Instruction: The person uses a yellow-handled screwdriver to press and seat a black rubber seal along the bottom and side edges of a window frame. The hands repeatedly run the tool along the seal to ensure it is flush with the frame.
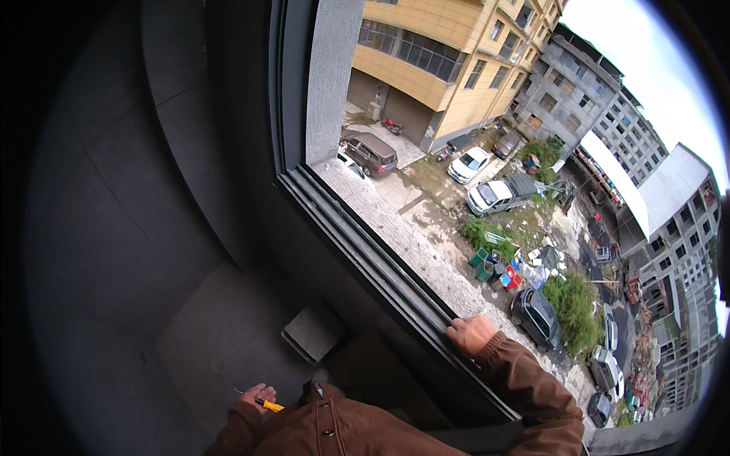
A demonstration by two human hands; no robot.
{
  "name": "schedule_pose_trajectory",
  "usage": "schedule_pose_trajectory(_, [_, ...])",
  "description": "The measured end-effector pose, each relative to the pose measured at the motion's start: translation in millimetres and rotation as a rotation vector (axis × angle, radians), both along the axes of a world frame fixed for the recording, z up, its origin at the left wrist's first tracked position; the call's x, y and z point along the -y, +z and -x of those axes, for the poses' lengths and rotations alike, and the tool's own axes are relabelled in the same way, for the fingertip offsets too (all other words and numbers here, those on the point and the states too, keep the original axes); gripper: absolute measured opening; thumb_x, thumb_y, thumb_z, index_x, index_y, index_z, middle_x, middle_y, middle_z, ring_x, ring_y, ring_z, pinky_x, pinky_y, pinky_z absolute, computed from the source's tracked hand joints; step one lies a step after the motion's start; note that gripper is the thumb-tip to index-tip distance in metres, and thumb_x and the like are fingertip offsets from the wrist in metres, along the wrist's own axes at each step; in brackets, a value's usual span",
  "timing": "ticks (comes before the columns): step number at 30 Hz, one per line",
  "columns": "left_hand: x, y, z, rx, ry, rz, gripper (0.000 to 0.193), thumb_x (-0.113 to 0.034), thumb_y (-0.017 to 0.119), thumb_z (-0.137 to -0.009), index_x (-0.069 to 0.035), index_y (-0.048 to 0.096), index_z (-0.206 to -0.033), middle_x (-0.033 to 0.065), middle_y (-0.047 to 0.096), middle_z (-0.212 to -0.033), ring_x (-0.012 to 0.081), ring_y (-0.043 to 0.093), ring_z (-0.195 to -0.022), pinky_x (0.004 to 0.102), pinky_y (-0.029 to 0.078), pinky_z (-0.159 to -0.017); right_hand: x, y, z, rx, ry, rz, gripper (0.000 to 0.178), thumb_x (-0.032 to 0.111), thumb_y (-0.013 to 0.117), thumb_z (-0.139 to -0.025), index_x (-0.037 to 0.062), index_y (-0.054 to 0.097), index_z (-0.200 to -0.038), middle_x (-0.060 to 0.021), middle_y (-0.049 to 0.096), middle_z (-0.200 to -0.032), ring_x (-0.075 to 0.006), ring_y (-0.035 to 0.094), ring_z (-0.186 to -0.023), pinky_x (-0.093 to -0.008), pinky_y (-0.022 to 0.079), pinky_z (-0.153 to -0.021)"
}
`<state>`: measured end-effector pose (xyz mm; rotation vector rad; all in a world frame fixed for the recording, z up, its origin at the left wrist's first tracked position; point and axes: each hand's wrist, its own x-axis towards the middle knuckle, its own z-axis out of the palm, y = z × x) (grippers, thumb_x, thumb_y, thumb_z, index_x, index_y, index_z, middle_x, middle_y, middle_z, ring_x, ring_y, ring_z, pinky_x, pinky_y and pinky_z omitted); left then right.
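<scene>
Low in front of me, my left hand [252, 397] is closed round a screwdriver [269, 406] with a yellow and black handle. A thin shaft sticks out on the hand's far left side. My right hand [473, 335] rests on the dark window frame [388, 264], its fingers curled over the bottom rail. The rail has several long parallel tracks. Both arms are in brown sleeves, and the right forearm lies across the frame and the outer ledge.
A grey block [313, 333] sits on the dark floor [217, 342] below the window. Outside the opening runs a rough concrete ledge [403, 235]. Far below are parked cars [536, 315], bins [482, 264] and shrubs, with a yellow building [426, 57] opposite.
</scene>
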<state>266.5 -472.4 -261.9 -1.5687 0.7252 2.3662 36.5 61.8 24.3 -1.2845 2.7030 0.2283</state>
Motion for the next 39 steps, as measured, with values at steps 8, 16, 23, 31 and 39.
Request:
schedule_pose_trajectory(8, [-0.5,5.5,7.5,-0.011,-0.050,0.015,0.034,-0.016,0.053,-0.100,0.000,0.050,-0.130,0.0209,0.061,-0.124,0.0383,0.060,-0.112,0.0531,0.049,-0.095,-15.1,22.4,19.5,-0.196,-0.339,0.298,0.022,0.017,0.070,-0.079,0.0107,0.062,-0.099,-0.0093,0.060,-0.082,-0.0316,0.064,-0.075,-0.0431,0.052,-0.062])
schedule_pose_trajectory(16, [2.7,-0.5,12.2,0.011,-0.057,0.005,0.030,-0.015,0.050,-0.100,-0.001,0.052,-0.127,0.0213,0.064,-0.117,0.0385,0.063,-0.106,0.0531,0.053,-0.089,15.6,9.2,20.8,0.148,-0.216,0.195,0.038,0.015,0.070,-0.074,0.0228,0.064,-0.111,-0.0059,0.063,-0.088,-0.0302,0.066,-0.084,-0.0413,0.054,-0.069])
schedule_pose_trajectory(23, [8.9,-3.6,4.1,0.004,-0.065,0.009,0.031,-0.015,0.050,-0.100,-0.002,0.051,-0.128,0.0218,0.063,-0.118,0.0390,0.062,-0.108,0.0543,0.052,-0.091,12.7,-9.1,21.2,0.096,-0.152,0.223,0.013,0.013,0.061,-0.077,0.0145,0.062,-0.090,-0.0063,0.060,-0.087,-0.0296,0.064,-0.084,-0.0403,0.054,-0.068])
schedule_pose_trajectory(31, [7.2,-1.4,14.7,-0.007,-0.088,0.003,0.030,-0.015,0.050,-0.100,-0.002,0.051,-0.127,0.0218,0.063,-0.118,0.0390,0.062,-0.107,0.0547,0.051,-0.091,-2.4,11.7,17.9,-0.130,-0.295,0.234,0.006,0.010,0.058,-0.079,0.0082,0.056,-0.085,-0.0101,0.056,-0.085,-0.0312,0.061,-0.085,-0.0421,0.052,-0.066])
schedule_pose_trajectory(39, [12.5,-9.3,17.9,0.024,-0.125,0.013,0.029,-0.017,0.049,-0.101,-0.001,0.052,-0.125,0.0230,0.064,-0.117,0.0409,0.062,-0.107,0.0554,0.050,-0.092,-10.2,19.1,-3.1,0.035,-0.219,0.253,0.033,0.008,0.064,-0.078,0.0178,0.063,-0.109,-0.0078,0.057,-0.088,-0.0290,0.063,-0.083,-0.0409,0.053,-0.067])
